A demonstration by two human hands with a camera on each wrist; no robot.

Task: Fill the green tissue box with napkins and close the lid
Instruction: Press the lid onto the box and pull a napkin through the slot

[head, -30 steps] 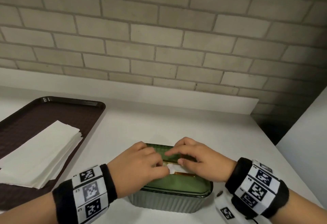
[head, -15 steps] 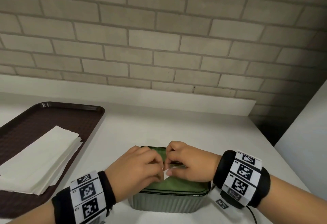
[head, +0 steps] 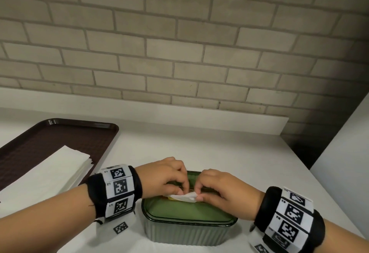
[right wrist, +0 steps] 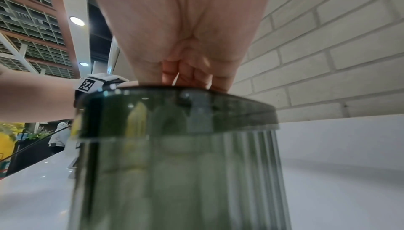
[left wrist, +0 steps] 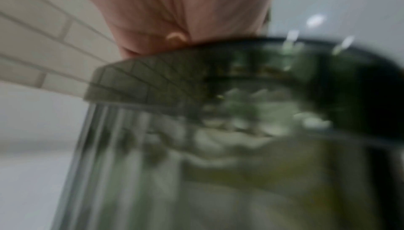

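Observation:
The green tissue box (head: 185, 232) stands on the white counter near me, its translucent green lid (head: 187, 211) lying on top. A white napkin (head: 184, 196) sticks out of the slot in the lid. My left hand (head: 169, 176) and right hand (head: 215, 188) meet over the slot, fingers curled, both pinching the napkin's ends. The wrist views look along each palm at the box's ribbed side (right wrist: 196, 173) and at its wall (left wrist: 196, 164), blurred; folded napkins show faintly through it.
A brown tray (head: 65, 139) at the left carries a stack of white napkins (head: 46, 174). A brick wall (head: 179, 43) with a white ledge runs behind. The counter ends at the right beside a white panel (head: 343, 162).
Both hands drew in over the lid's slot and now pinch a napkin tip that has come up out of it. My head view shifted slightly.

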